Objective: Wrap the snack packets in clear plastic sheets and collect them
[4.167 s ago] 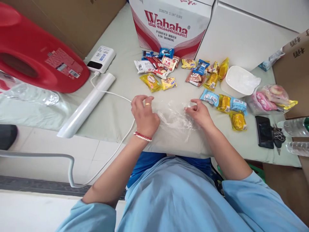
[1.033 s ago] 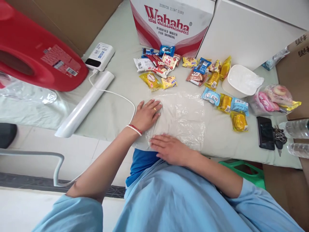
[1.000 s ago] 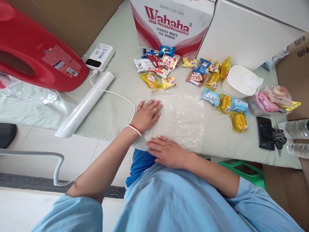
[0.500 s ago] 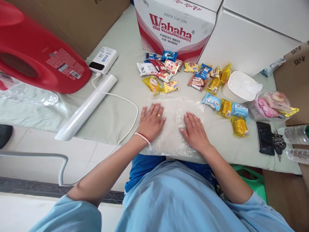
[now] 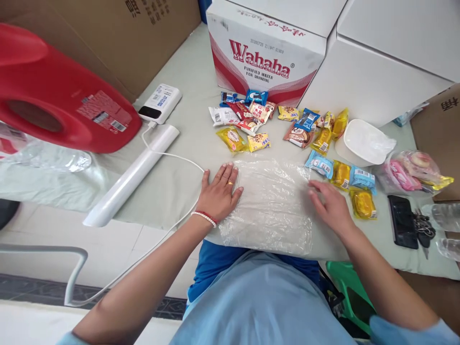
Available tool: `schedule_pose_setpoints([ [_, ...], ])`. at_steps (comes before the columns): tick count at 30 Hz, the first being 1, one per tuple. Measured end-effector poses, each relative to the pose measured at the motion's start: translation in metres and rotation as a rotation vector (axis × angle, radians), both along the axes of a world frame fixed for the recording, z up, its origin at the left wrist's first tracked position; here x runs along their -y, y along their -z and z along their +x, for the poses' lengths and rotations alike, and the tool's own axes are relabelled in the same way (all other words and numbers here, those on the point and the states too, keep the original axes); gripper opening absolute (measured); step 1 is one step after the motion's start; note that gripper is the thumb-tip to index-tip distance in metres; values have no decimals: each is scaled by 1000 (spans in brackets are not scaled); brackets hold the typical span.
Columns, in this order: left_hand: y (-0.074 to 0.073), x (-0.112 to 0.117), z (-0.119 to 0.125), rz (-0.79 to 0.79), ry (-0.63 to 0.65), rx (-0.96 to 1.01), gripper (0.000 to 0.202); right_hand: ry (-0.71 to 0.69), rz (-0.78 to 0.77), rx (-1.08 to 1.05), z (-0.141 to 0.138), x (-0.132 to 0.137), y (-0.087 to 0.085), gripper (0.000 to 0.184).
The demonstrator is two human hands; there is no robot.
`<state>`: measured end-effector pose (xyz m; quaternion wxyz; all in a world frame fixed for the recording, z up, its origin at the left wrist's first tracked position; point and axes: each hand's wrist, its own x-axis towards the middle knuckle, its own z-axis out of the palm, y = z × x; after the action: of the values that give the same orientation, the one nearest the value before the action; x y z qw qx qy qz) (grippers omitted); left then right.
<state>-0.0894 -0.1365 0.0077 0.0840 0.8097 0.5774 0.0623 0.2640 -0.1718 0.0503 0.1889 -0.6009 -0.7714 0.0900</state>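
Observation:
A clear plastic bag [image 5: 269,206] lies spread and slightly wrinkled on the cloth-covered table [image 5: 172,187] in front of me. My left hand [image 5: 218,191] rests flat at its left edge, fingers spread, with a ring and two bracelets on. Beside the bag's right edge is my right hand [image 5: 331,206], fingers loosely bent and thumb apart, holding nothing that I can see. Closest to that hand are a light-blue wrapped snack [image 5: 319,164] and a yellow wrapped snack [image 5: 362,203]. Beyond the bag sits a pile of wrapped snacks [image 5: 247,115].
A Wahaha carton [image 5: 266,57] stands at the back. To the right are a white tub [image 5: 361,143], a filled snack bag [image 5: 409,172], a phone [image 5: 402,221] and keys [image 5: 424,227]. Leftward lie a white roll [image 5: 132,175], a power bank [image 5: 160,103] with its cable, and a red jug [image 5: 72,96].
My right hand has left the bag's surface and moved right, past its edge, with fingers now bent. My left hand has shifted slightly left to the bag's edge. The view has tilted a little.

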Motion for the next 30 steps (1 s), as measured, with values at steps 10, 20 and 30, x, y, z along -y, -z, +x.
schedule_pose_setpoints([
  [10,-3,-1,-1,-16,-3,-31,66,-485,-83,199,-112,-208,3,58],
  [20,-3,0,0,-9,-11,-10,66,-97,-80,-153,-61,-159,-23,46],
  [30,-4,0,0,-9,-10,20,65,-502,-470,-192,-76,-51,-19,39],
])
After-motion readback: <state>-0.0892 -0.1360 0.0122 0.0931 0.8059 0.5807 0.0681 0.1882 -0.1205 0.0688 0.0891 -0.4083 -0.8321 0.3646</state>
